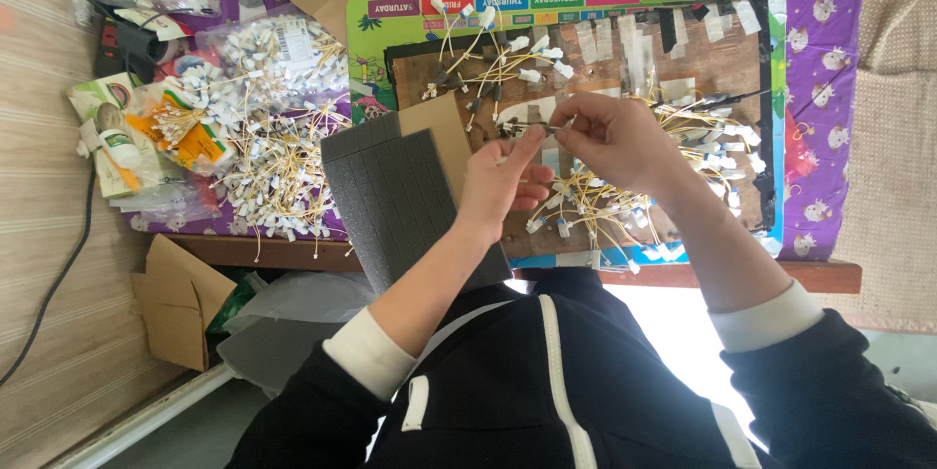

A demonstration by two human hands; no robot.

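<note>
— Yellow, thin, and easy to lose: wire piece (535, 125) pinched at both ends, above the brown board (727, 64). Could slip out if either pinch slackens.

— Agreed. Held between left hand (501, 181) and right hand (617, 142), just over the worktop. Left thumb and forefinger closed on the near end, other fingers curled under. Right fingers bunched shut around the far end.

— Another risk: snagging. Loose pile of yellow wires with white tags (595, 205) lying right beneath the right wrist. Dragging the sleeve or palm through could pull several off the table edge.

— Also the grey foam sheet (410, 196), tilted and hanging past the table edge under the left forearm. Could slide down with a nudge of the elbow.

— Pose otherwise? Both forearms reaching forward from the body, wrists raised, hands nearly touching at the fingertips.

— Second heap of tagged wires (278, 152) well apart on the left, out of reach of any sweep.
</note>
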